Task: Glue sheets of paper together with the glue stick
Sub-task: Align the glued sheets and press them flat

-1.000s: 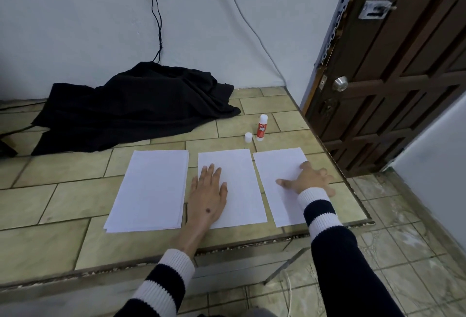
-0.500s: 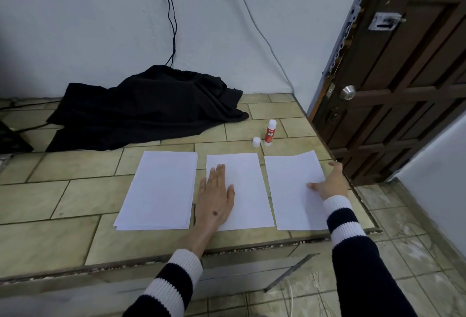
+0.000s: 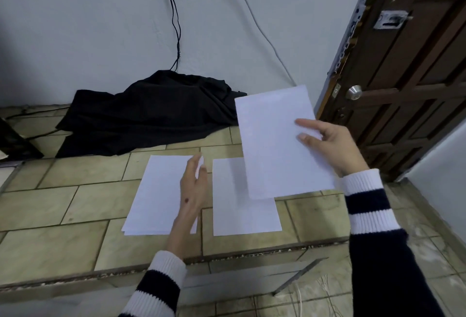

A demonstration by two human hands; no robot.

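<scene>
My right hand (image 3: pixel 332 145) holds a white sheet (image 3: pixel 274 145) by its right edge, lifted off the tiled ledge and tilted above the middle sheet. A single white sheet (image 3: pixel 242 213) lies flat on the tiles beneath it. To its left lies a small stack of white sheets (image 3: pixel 156 195). My left hand (image 3: pixel 193 188) hovers with straight fingers between the stack and the middle sheet, holding nothing. The glue stick and its cap are hidden behind the raised sheet.
A black cloth (image 3: pixel 148 115) is heaped at the back of the tiled ledge (image 3: pixel 63 205) against the white wall, with cables hanging above. A brown wooden door (image 3: pixel 413 84) with a round knob stands at the right. The ledge's front edge drops to a lower floor.
My right hand has lifted the right sheet off the tiles and brought it up and left. My left hand has come off the middle sheet and now hovers beside it.
</scene>
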